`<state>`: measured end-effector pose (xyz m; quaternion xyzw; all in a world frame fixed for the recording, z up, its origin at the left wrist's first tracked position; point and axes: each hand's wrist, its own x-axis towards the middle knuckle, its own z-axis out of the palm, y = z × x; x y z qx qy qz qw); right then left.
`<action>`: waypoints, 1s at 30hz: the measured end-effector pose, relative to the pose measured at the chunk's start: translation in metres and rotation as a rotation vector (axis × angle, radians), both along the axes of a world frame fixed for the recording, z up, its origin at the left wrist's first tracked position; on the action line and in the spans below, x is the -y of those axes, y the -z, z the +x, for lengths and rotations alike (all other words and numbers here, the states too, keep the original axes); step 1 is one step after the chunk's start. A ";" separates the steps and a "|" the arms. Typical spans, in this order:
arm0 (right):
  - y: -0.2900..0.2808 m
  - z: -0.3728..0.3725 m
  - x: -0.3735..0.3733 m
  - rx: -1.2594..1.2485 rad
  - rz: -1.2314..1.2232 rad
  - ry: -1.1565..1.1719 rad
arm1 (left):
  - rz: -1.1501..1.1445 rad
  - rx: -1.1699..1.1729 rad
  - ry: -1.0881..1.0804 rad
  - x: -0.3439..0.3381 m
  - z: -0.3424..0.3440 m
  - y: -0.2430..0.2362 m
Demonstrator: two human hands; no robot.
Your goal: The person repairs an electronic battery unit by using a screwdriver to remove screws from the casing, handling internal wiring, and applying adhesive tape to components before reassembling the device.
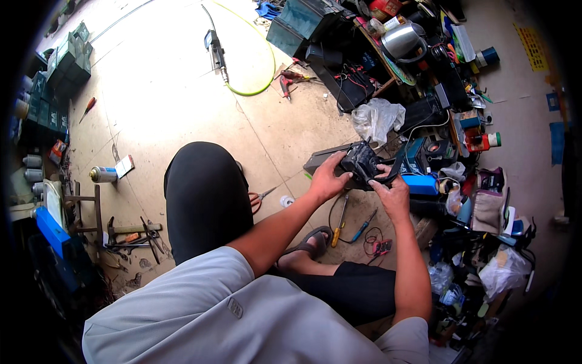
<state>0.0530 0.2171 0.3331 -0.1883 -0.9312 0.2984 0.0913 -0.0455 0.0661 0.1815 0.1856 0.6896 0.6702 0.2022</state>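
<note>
My left hand (330, 180) and my right hand (391, 193) hold a bulky black object (362, 161) between them, off to the right of my knee. Its surface looks ridged and uneven, and a dark strap or cable seems to run along its right side. What kind of thing it is I cannot make out. The fingers of both hands bend around its near edge, thumbs on top. Behind it, close to my left hand, is a flat dark grey box (322, 158). A blue box (419, 184) lies just right of my right hand.
Near my foot lie a yellow-handled screwdriver (337, 235), a blue soldering iron (364, 225) and a red meter (382, 247). Red-handled scissors (257, 200) are beside my knee. An air gun (215, 53) with a yellow-green hose lies ahead. Cluttered shelves with a kettle (402, 42) line the right.
</note>
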 end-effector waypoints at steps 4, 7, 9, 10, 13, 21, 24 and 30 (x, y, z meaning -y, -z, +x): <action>-0.001 -0.002 0.000 0.018 -0.031 0.012 | -0.026 -0.026 -0.014 -0.001 0.001 0.002; 0.001 -0.002 -0.001 0.028 -0.033 0.015 | -0.072 -0.027 -0.019 0.000 0.004 -0.001; 0.002 -0.002 -0.001 0.015 0.001 -0.005 | -0.039 0.073 -0.020 0.002 0.006 -0.006; 0.002 -0.002 -0.001 0.007 0.013 -0.014 | -0.026 0.121 -0.020 0.003 0.007 -0.007; 0.001 -0.003 -0.001 0.003 0.009 -0.021 | 0.005 0.149 0.016 0.003 0.005 -0.002; 0.003 0.000 -0.004 0.007 -0.049 -0.006 | 0.098 0.194 0.036 0.004 0.002 -0.004; 0.001 -0.002 -0.003 0.023 -0.076 0.002 | 0.115 0.190 0.005 0.002 0.003 0.000; -0.002 -0.002 -0.004 0.063 -0.052 -0.003 | 0.055 0.215 0.016 0.002 0.001 -0.008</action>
